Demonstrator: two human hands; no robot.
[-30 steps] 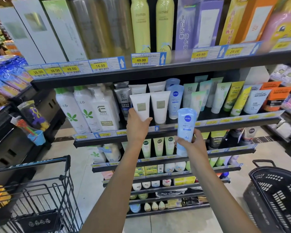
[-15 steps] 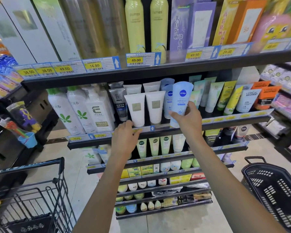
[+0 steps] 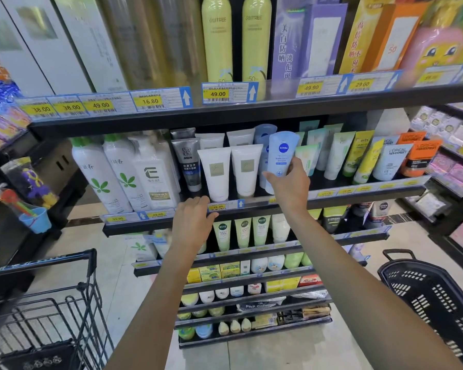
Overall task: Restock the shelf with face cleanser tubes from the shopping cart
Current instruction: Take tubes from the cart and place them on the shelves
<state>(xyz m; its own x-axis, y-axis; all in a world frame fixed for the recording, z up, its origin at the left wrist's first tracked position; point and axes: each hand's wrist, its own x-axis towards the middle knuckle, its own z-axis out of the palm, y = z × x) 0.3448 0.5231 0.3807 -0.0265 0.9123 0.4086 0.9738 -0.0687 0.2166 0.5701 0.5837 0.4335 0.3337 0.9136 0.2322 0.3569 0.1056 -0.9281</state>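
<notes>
My right hand (image 3: 288, 186) grips a light blue cleanser tube (image 3: 281, 153) by its lower end, thumb on the left, fingers curled round the right, holding it upright just in front of the blue tubes on the shelf (image 3: 358, 194). To its left, my left hand (image 3: 191, 222) rests loose-fingered on the shelf edge below the white tubes (image 3: 230, 170). The shopping cart (image 3: 54, 311) stands near left.

White tubes (image 3: 231, 170) and green tubes (image 3: 309, 158) flank a narrow slot (depth perhaps hidden); upper shelf (image 3: 251, 109) overhangs.
</notes>
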